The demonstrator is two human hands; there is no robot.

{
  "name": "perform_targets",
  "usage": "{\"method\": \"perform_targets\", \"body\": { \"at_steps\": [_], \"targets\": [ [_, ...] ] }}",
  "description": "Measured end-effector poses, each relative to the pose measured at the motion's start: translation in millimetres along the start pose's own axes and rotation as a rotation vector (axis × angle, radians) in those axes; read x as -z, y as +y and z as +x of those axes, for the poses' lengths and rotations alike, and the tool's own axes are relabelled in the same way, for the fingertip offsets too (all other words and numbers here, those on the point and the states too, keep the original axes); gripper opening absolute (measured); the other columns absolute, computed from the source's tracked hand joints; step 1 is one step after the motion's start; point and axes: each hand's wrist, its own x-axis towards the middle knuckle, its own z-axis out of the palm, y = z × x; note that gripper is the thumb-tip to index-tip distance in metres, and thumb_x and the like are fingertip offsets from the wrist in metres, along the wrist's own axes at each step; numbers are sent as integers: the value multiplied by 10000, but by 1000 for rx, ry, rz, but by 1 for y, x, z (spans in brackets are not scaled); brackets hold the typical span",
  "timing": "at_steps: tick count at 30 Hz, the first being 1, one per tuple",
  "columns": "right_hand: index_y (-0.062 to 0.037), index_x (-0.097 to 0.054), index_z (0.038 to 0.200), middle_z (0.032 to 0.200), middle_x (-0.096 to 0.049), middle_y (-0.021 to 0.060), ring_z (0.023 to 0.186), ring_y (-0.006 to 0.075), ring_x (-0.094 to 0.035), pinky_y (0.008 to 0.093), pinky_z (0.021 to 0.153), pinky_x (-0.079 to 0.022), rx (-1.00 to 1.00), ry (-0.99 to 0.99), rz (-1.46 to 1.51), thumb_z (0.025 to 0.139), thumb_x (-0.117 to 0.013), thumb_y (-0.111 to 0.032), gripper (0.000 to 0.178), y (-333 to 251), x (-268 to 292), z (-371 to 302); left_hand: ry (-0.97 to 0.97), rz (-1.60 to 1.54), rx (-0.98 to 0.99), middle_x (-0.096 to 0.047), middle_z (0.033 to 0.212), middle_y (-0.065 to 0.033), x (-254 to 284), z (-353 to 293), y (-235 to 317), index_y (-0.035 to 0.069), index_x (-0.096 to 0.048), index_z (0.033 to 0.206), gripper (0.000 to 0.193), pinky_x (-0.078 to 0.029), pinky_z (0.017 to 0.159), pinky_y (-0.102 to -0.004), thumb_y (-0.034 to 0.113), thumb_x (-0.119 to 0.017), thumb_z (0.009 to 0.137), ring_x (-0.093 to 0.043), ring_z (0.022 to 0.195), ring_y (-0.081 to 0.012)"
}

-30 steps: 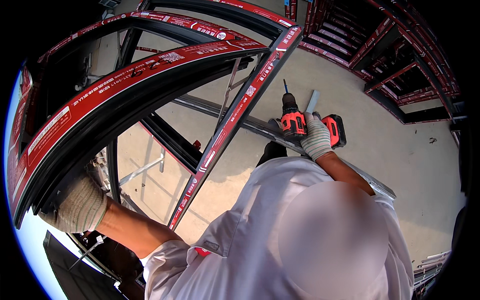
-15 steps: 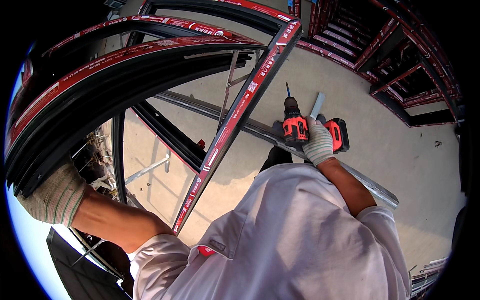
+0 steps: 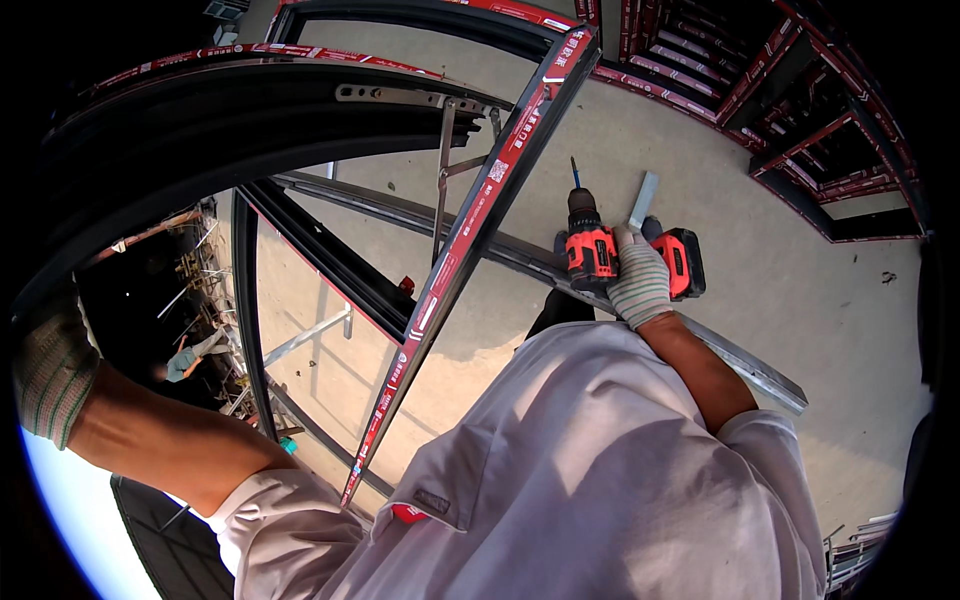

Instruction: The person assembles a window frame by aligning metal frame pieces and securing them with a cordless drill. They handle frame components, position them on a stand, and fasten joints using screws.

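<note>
My right hand (image 3: 640,280), in a striped knit glove, is closed round the grip of a red and black cordless drill (image 3: 592,255). The drill's thin bit points away from me, above the floor. Far left, my gloved left hand (image 3: 55,375) is at the outer edge of a dark window sash (image 3: 230,125), its fingers hidden behind that edge. The sash stands swung up from the window frame (image 3: 470,225), which carries red protective tape. A metal hinge stay (image 3: 443,165) links sash and frame. Just beyond my right hand shows a grey metal bar end (image 3: 643,200).
A grey metal rail (image 3: 740,370) runs under the frame and past my right forearm. More red-taped frames (image 3: 840,170) stand at the far right. Down left, beyond the frame, a person (image 3: 185,362) shows small among clutter. Metal lengths (image 3: 860,545) lie at the lower right.
My left hand has moved further left with the sash, which has swung up. Its dark inner side and hinge stay now show more. My right hand and the drill have hardly moved.
</note>
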Motion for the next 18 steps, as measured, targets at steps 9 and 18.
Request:
{"method": "perform_targets", "body": {
  "at_steps": [9, 18],
  "targets": [
    [-71, -552, 1254, 1138, -643, 221, 999, 426, -657, 504, 835, -532, 13, -32, 12, 872, -664, -123, 401, 3, 0, 1, 2, -374, 54, -756, 1154, -57, 4, 6, 24, 134, -708, 1231, 468, -571, 960, -399, 506, -654, 953, -733, 1040, -236],
    [-70, -529, 1295, 1133, -645, 204, 1016, 393, -667, 455, 828, -542, 17, -61, 4, 904, -658, -125, 416, 5, -1, 3, 73, -774, 69, -742, 1186, -71, 4, -21, 58, 113, -687, 1255, 466, -565, 975, -406, 478, -643, 970, -723, 1065, -244]
  ]
}}
